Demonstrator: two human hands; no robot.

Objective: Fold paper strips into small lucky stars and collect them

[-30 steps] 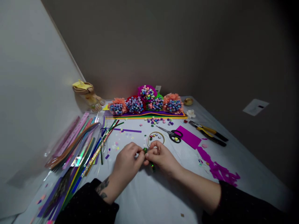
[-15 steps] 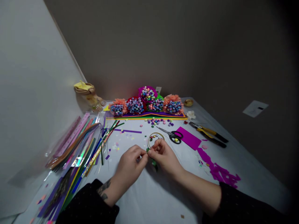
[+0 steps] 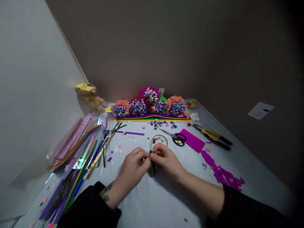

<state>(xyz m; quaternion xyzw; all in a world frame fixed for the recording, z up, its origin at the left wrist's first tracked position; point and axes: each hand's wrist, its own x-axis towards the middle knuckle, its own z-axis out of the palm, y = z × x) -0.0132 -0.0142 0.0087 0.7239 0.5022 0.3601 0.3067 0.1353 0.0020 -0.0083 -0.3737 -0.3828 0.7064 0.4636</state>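
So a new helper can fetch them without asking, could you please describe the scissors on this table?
In front of the row of paper flowers, the scissors lie flat between a thin gold ring and a magenta sheet. Their black loop handles set them apart from the yellow-and-black pliers further right.

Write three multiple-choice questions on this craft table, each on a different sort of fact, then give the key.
1. Where do the scissors lie? A) On the magenta sheet B) Right of the gold ring C) Under the pliers
2. What colour is the strip between the left hand and right hand? A) Pink B) Yellow C) Dark green
3. How do the hands stand? A) Both pinch the strip B) The left lies flat, apart from it C) The right grips the scissors

1 B: the scissors' handles lie beyond the ring's right side.
2 C: dark green shows below the fingers.
3 A: both hands close on it.
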